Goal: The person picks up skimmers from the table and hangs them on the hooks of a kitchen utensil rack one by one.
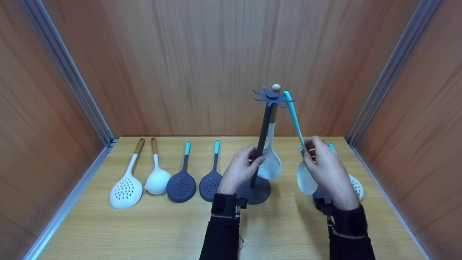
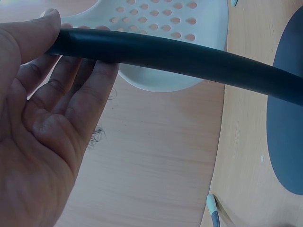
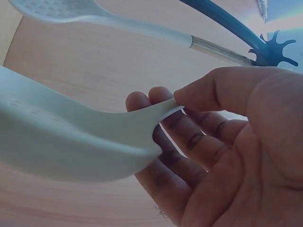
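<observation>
My left hand grips the dark post of a utensil stand, with the thumb on one side and the fingers on the other. The stand's round base is on the table, and its hooked top leans a little right. Behind the post hangs a white slotted spoon with a wooden handle. My right hand pinches a white spoon at its neck, bowl downward. Its turquoise handle points up, the end overlapping the stand's right-hand hooks in the head view.
Left of the stand lie a white slotted turner, a white ladle, a dark skimmer and a dark slotted turner. A white perforated utensil and a dark one are partly hidden by my right arm. Wooden walls enclose the table.
</observation>
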A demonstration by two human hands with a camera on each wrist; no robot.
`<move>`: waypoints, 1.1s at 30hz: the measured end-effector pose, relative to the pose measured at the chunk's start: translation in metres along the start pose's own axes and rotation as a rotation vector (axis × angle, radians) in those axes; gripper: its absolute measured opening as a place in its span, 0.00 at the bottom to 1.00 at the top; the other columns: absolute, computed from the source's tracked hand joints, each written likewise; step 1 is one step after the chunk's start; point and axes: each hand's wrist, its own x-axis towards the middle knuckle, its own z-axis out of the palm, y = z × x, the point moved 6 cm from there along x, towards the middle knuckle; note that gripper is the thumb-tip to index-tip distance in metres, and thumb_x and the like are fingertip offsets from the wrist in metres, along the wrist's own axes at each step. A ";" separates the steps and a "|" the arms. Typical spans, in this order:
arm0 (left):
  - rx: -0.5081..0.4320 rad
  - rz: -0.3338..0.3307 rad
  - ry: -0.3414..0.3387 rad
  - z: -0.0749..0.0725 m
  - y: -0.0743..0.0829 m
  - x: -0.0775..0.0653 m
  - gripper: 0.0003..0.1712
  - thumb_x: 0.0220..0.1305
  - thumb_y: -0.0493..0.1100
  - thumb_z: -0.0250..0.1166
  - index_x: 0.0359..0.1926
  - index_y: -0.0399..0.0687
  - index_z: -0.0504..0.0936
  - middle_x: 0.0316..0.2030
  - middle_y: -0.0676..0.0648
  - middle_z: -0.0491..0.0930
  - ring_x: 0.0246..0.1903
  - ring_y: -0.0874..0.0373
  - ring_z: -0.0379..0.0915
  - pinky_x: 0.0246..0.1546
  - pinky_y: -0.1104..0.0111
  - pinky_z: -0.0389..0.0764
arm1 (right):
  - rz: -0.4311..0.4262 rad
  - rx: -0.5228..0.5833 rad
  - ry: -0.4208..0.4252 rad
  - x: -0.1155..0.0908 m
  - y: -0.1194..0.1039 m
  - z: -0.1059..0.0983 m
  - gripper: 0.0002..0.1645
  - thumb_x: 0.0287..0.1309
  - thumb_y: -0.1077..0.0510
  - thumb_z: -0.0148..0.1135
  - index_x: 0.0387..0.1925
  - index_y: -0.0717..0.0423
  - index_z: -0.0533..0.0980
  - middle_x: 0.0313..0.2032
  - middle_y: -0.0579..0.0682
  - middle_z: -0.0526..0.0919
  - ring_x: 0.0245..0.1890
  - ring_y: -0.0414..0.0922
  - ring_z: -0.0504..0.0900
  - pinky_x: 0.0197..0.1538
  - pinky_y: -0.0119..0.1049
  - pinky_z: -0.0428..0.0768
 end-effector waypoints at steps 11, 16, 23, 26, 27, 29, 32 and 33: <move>-0.002 0.012 0.005 0.000 0.001 0.000 0.10 0.78 0.48 0.63 0.55 0.54 0.82 0.50 0.51 0.84 0.52 0.59 0.82 0.61 0.59 0.86 | -0.010 -0.024 -0.025 0.000 -0.003 0.006 0.14 0.77 0.64 0.52 0.60 0.58 0.71 0.51 0.58 0.85 0.57 0.57 0.87 0.60 0.53 0.87; 0.000 0.007 0.005 -0.001 0.000 0.000 0.10 0.78 0.48 0.63 0.55 0.54 0.83 0.50 0.52 0.84 0.52 0.59 0.82 0.61 0.59 0.86 | -0.003 -0.037 -0.031 0.002 -0.002 0.009 0.15 0.77 0.63 0.52 0.61 0.59 0.71 0.52 0.58 0.85 0.58 0.57 0.87 0.60 0.54 0.87; 0.005 0.009 0.008 0.000 0.000 0.000 0.12 0.78 0.49 0.63 0.55 0.52 0.83 0.49 0.52 0.84 0.52 0.60 0.82 0.60 0.59 0.86 | -0.010 -0.076 -0.019 0.002 -0.004 0.012 0.15 0.77 0.62 0.54 0.60 0.57 0.72 0.51 0.57 0.87 0.57 0.57 0.88 0.58 0.54 0.88; 0.008 0.013 0.011 -0.001 0.000 0.000 0.12 0.78 0.49 0.63 0.56 0.52 0.83 0.49 0.52 0.84 0.52 0.60 0.82 0.60 0.59 0.86 | -0.019 -0.081 -0.012 0.003 -0.004 0.013 0.14 0.77 0.61 0.55 0.60 0.57 0.72 0.50 0.57 0.87 0.56 0.56 0.88 0.57 0.54 0.89; 0.010 0.014 0.013 -0.001 0.000 0.000 0.13 0.78 0.49 0.63 0.56 0.51 0.83 0.49 0.52 0.84 0.52 0.60 0.82 0.60 0.59 0.86 | -0.021 -0.079 -0.011 0.003 -0.004 0.013 0.14 0.77 0.61 0.55 0.60 0.57 0.72 0.50 0.57 0.87 0.55 0.56 0.88 0.56 0.54 0.89; 0.010 0.019 0.015 -0.001 0.000 0.000 0.13 0.78 0.49 0.63 0.56 0.51 0.83 0.49 0.52 0.84 0.52 0.60 0.82 0.60 0.59 0.86 | -0.028 -0.067 -0.014 0.003 -0.004 0.015 0.14 0.77 0.62 0.55 0.60 0.58 0.73 0.50 0.58 0.87 0.55 0.56 0.88 0.56 0.54 0.89; 0.007 0.026 0.019 -0.001 0.001 0.000 0.13 0.78 0.48 0.64 0.56 0.51 0.83 0.50 0.52 0.84 0.53 0.59 0.82 0.61 0.59 0.86 | -0.039 -0.048 -0.024 0.004 -0.005 0.018 0.15 0.77 0.62 0.54 0.60 0.60 0.74 0.51 0.58 0.87 0.55 0.56 0.87 0.56 0.53 0.88; 0.006 0.025 0.019 0.000 0.001 0.000 0.13 0.78 0.48 0.64 0.57 0.52 0.83 0.51 0.51 0.84 0.54 0.59 0.82 0.61 0.59 0.86 | -0.043 -0.045 -0.027 0.004 -0.005 0.019 0.15 0.77 0.62 0.54 0.60 0.60 0.74 0.51 0.59 0.86 0.55 0.56 0.87 0.56 0.53 0.88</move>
